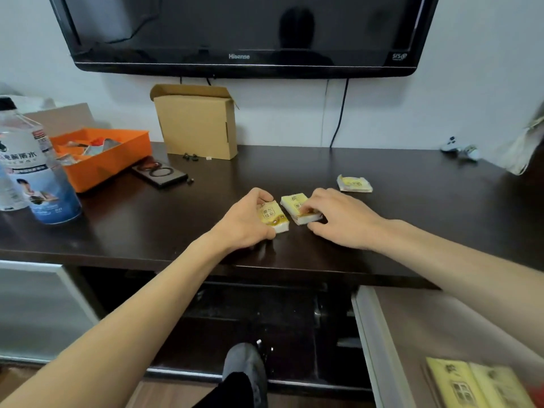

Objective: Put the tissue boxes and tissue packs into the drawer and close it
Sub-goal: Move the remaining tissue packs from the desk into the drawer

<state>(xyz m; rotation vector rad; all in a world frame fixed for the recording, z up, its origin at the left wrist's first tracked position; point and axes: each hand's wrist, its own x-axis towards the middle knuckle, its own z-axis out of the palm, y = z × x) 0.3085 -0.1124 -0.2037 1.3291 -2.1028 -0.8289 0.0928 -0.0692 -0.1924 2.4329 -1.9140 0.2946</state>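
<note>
Both forearms are extended forward and slightly inward over the near edge of a dark cabinet top, with the palms turned down. The left hand is curled around a yellow tissue pack: the thumb is pressed at the pack's near end and the fingers are wrapped over its far end, so the pack is gripped while it lies on the surface. The right hand is laid over the right edge of a second tissue pack, with the fingertips bent down onto its top and the thumb kept low near the surface; whether this pack is fully clasped or merely pressed cannot be told. The two packs are set just beside each other, angled slightly apart, at the middle of the top. A third tissue pack is seen farther back and to the right, apart from both hands. At the lower right an open drawer is pulled out, and yellow tissue boxes are visible lying inside it at its near end. To the far left an orange tray, a water bottle and a dark flat device are placed on the top, and a cardboard box is stood against the wall under a wall-mounted television. A grey slipper is seen on the floor below.
</note>
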